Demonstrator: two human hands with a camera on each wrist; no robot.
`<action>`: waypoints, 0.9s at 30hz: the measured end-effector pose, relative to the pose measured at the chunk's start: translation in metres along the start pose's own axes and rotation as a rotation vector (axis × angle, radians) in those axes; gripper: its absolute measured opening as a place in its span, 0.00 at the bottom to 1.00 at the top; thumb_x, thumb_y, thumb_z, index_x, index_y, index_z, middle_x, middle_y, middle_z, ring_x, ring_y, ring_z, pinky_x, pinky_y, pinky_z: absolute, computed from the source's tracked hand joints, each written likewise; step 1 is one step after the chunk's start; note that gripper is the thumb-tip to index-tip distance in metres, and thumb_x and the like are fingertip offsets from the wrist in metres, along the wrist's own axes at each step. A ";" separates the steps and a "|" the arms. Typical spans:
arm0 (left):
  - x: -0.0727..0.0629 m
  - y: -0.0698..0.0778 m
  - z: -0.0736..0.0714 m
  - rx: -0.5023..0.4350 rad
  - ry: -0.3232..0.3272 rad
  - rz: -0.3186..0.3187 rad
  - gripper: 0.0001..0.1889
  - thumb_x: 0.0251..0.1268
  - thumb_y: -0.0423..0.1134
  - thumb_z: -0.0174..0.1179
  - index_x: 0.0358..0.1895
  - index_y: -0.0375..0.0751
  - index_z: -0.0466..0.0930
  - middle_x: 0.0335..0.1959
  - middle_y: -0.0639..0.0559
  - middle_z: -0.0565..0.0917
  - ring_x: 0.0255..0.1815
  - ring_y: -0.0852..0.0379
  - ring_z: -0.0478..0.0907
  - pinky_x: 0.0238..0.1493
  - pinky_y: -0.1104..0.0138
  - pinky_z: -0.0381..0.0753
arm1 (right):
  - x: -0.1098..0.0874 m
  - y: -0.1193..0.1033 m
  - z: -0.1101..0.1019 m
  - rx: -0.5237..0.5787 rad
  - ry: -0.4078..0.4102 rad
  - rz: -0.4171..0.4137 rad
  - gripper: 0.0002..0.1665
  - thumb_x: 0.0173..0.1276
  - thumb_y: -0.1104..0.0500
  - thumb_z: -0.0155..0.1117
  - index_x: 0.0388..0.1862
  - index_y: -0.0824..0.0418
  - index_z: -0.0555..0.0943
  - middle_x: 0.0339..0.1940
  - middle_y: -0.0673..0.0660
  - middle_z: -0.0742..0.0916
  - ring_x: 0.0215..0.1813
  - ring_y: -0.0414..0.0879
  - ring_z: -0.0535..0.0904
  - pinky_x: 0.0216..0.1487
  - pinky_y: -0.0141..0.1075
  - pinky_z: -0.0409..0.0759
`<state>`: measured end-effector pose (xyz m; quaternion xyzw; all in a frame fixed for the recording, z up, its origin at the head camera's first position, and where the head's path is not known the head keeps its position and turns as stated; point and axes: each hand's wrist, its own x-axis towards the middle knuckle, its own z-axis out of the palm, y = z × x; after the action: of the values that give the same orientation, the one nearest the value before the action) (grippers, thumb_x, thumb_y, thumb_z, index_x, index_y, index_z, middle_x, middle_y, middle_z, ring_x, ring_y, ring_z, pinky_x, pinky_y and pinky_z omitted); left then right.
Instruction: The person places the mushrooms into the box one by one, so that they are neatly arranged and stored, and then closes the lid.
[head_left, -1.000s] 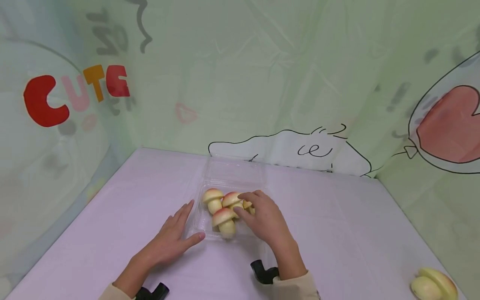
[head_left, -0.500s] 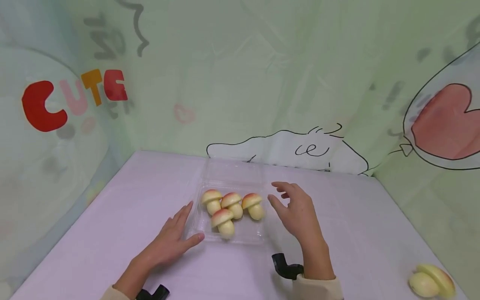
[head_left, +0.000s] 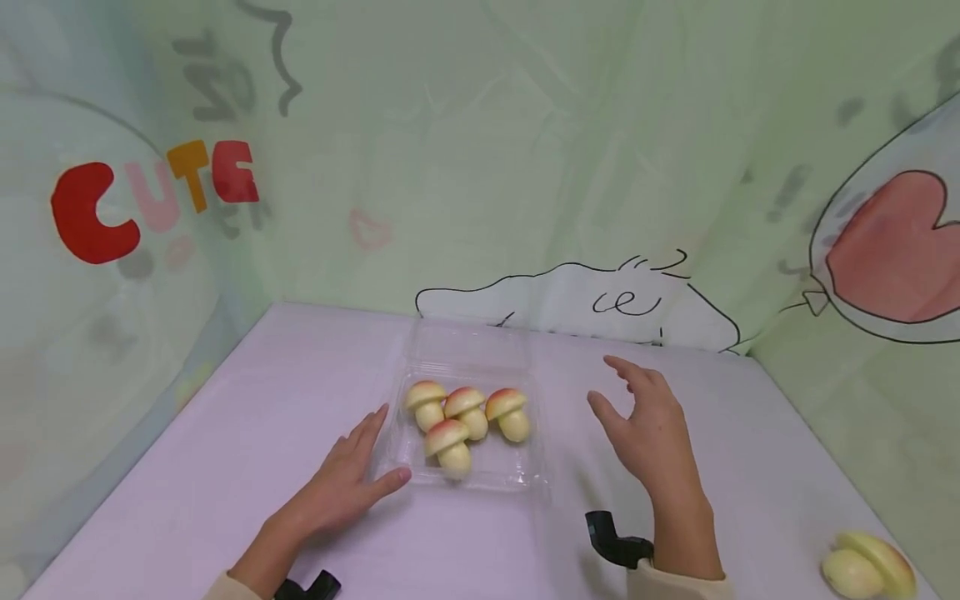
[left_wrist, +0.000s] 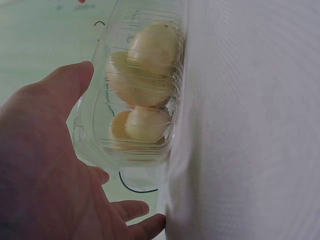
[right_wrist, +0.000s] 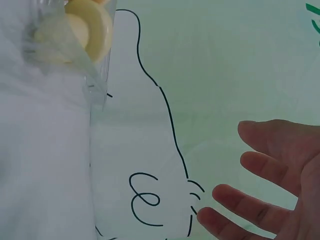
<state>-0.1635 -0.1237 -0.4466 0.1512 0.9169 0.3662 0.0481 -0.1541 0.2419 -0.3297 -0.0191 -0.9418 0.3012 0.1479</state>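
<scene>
A clear plastic clamshell box (head_left: 491,468) lies with its lid (head_left: 468,346) folded back on the table. In it are several toy mushrooms with cream stems and red-yellow caps: the front one (head_left: 448,450), the right one (head_left: 510,415) and others behind. My left hand (head_left: 345,479) rests at the box's left side, fingers straight and thumb by the front corner. In the left wrist view, the hand (left_wrist: 55,165) is spread beside the clear wall. My right hand (head_left: 648,425) hovers right of the box, holding nothing, its fingers apart and loosely bent; the right wrist view shows this hand (right_wrist: 272,185) too.
One more toy mushroom (head_left: 868,568) lies on its side at the table's near right corner. The table (head_left: 300,375) has a pale lilac cover. Printed fabric walls (head_left: 487,167) stand at the back and both sides. Black mounts (head_left: 618,542) sit at both wrists.
My right hand has withdrawn from the mushrooms in the box and moved right, uncovering the right-hand mushroom, which stays in the box. My left hand has stayed in place.
</scene>
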 end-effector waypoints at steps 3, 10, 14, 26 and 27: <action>-0.001 0.000 0.000 0.000 -0.001 -0.003 0.52 0.71 0.66 0.58 0.86 0.47 0.41 0.85 0.35 0.50 0.86 0.36 0.45 0.83 0.37 0.38 | -0.002 0.009 -0.004 -0.029 0.009 0.021 0.34 0.75 0.55 0.62 0.77 0.61 0.69 0.73 0.73 0.71 0.71 0.71 0.69 0.64 0.69 0.73; -0.001 0.002 -0.001 -0.008 -0.004 -0.010 0.52 0.71 0.66 0.58 0.86 0.47 0.41 0.85 0.36 0.50 0.86 0.37 0.44 0.83 0.37 0.37 | -0.005 0.030 -0.014 -0.066 0.052 0.071 0.37 0.75 0.55 0.64 0.78 0.63 0.67 0.74 0.76 0.67 0.73 0.77 0.64 0.67 0.73 0.67; -0.001 0.001 0.000 -0.005 0.001 -0.012 0.52 0.70 0.66 0.58 0.86 0.47 0.41 0.85 0.36 0.50 0.86 0.37 0.45 0.83 0.37 0.37 | -0.006 0.041 -0.021 -0.084 0.064 0.095 0.38 0.75 0.54 0.64 0.78 0.65 0.66 0.74 0.78 0.65 0.73 0.78 0.62 0.67 0.73 0.65; 0.000 0.001 0.001 0.004 0.011 -0.002 0.52 0.70 0.67 0.58 0.86 0.47 0.41 0.85 0.35 0.51 0.86 0.37 0.46 0.83 0.36 0.39 | -0.004 0.064 -0.042 -0.095 0.192 0.299 0.39 0.75 0.57 0.62 0.80 0.66 0.62 0.78 0.79 0.61 0.77 0.77 0.57 0.72 0.73 0.62; 0.000 0.000 0.001 0.006 0.012 -0.002 0.52 0.70 0.67 0.58 0.86 0.47 0.41 0.85 0.36 0.51 0.86 0.37 0.46 0.83 0.36 0.39 | -0.004 0.065 -0.044 -0.094 0.200 0.315 0.40 0.75 0.57 0.62 0.81 0.66 0.62 0.78 0.79 0.61 0.77 0.77 0.57 0.72 0.73 0.63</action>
<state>-0.1630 -0.1228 -0.4472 0.1481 0.9184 0.3643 0.0426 -0.1405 0.3193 -0.3344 -0.2031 -0.9209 0.2729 0.1905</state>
